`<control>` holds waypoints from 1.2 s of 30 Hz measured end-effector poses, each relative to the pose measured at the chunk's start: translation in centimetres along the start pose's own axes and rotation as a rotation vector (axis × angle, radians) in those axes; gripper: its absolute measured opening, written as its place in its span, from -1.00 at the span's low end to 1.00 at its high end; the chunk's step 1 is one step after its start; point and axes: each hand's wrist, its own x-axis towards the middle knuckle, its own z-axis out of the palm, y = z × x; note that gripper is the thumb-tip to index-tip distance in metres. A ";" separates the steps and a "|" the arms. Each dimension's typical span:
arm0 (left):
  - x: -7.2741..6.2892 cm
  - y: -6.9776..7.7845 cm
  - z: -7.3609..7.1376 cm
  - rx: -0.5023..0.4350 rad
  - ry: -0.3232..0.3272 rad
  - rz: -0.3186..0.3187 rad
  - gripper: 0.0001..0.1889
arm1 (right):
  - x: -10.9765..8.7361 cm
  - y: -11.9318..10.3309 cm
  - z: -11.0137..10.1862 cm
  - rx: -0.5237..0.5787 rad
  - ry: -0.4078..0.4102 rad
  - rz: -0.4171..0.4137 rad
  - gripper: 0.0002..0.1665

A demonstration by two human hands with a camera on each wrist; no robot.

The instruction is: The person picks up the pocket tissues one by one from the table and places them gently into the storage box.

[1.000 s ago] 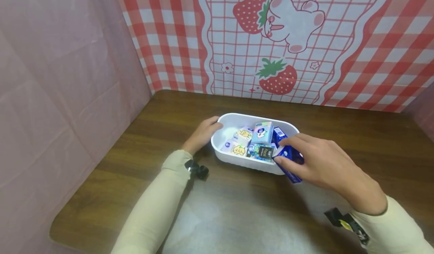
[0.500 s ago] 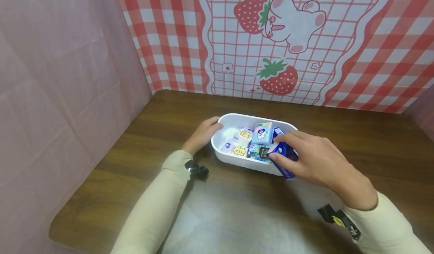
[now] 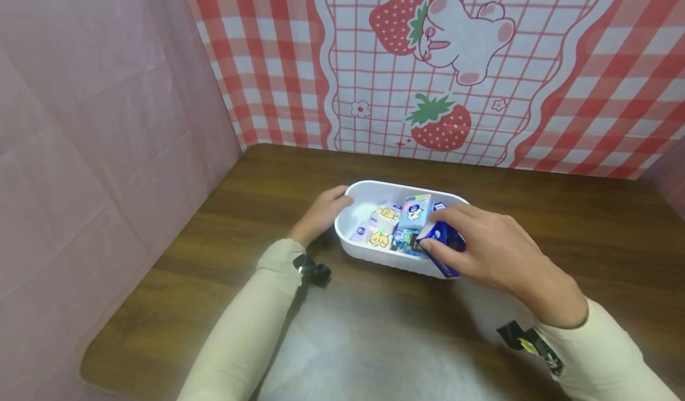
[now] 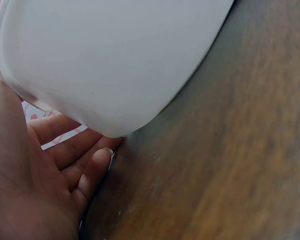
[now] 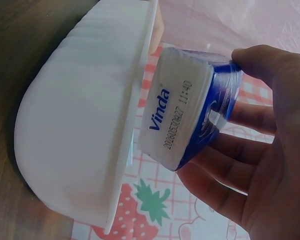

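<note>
My left hand [image 3: 320, 212] grips the left end of a white oval plastic tub [image 3: 369, 252], thumb over its rim. In the left wrist view, its fingers [image 4: 72, 150] lie curled by the tub's outer wall. My right hand [image 3: 497, 249] pinches a blue-and-white pocket tissue pack [image 3: 443, 264] between thumb and fingers, tilted over the tub's right front rim. Its white end, printed "Vinda", faces the right wrist view. Inside the tub lie a pastel tissue pack [image 3: 414, 212], two yellow-patterned packs [image 3: 380, 238] and a blue floral pack [image 3: 405, 241]. Another blue pack [image 3: 440, 207] is partly hidden behind my right hand.
The tub stands on a brown wooden table [image 3: 267, 181]. A red-and-white checked cloth [image 3: 273, 62] with strawberries hangs behind it, and a pink curtain [image 3: 107, 151] at the left. Black camera mounts sit on both wrists.
My right hand has moved a little to the left with the blue tissue pack, bringing it further over the tub. My left hand stays on the tub's end.
</note>
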 end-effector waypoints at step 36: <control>0.2 -0.1 0.0 0.015 -0.003 -0.003 -0.54 | 1.8 -0.3 1.5 0.070 0.161 0.048 -0.45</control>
